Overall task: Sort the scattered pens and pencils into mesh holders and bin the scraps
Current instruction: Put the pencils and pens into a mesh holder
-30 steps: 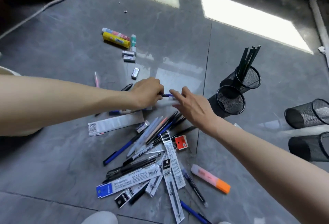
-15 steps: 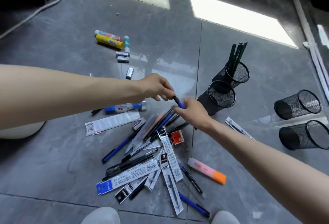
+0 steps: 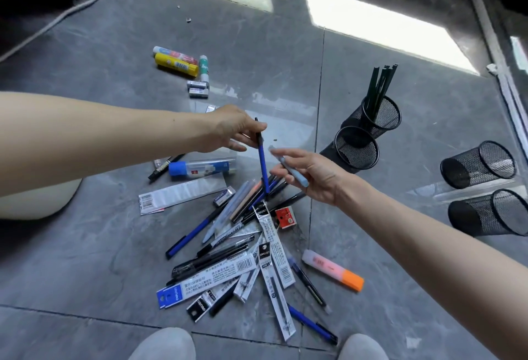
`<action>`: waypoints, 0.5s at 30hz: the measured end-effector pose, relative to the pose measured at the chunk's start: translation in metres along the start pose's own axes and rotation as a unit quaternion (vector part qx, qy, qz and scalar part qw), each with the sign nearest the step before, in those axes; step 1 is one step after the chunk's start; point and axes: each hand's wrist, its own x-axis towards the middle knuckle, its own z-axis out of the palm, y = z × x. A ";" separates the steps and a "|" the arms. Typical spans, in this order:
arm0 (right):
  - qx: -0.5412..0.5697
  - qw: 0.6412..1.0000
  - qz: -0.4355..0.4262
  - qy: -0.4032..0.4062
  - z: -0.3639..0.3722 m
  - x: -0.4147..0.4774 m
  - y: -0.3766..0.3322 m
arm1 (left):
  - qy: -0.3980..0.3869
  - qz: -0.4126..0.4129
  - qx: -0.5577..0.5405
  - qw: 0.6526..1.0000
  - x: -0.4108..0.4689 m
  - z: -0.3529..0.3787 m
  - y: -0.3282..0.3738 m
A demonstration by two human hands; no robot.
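Observation:
My left hand (image 3: 231,131) pinches a blue pen (image 3: 263,164) by its black top end, and the pen hangs nearly upright above the pile. My right hand (image 3: 317,175) holds a pale blue pen (image 3: 288,166) between thumb and fingers, just right of the blue pen. Below both hands lies a heap of pens and refill packets (image 3: 245,248) on the grey floor. To the right stand two black mesh holders: an empty one (image 3: 355,148) and, behind it, one with several dark pencils (image 3: 381,114).
Two more mesh holders (image 3: 477,165) (image 3: 488,212) lie on their sides at the right. Glue sticks (image 3: 175,64) and erasers (image 3: 197,88) sit at the back. A blue-capped tube (image 3: 200,167), a long wrapper (image 3: 183,195) and an orange highlighter (image 3: 333,273) lie around the heap.
My left hand has lifted the blue pen off the floor so it hangs upright. My right hand has risen from the pile with the pale blue pen in it.

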 end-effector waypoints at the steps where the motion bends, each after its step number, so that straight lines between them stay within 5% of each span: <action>1: -0.014 1.000 0.000 0.001 0.000 -0.001 -0.001 | 0.000 -0.004 0.001 1.000 -0.001 -0.001 0.000; 7: 0.043 0.999 -0.020 -0.018 0.001 -0.006 0.000 | -0.010 -0.011 -0.008 1.000 -0.003 0.003 -0.001; 15: -0.013 0.999 0.007 -0.050 0.002 -0.004 -0.001 | -0.016 0.009 0.000 1.000 0.005 0.031 0.015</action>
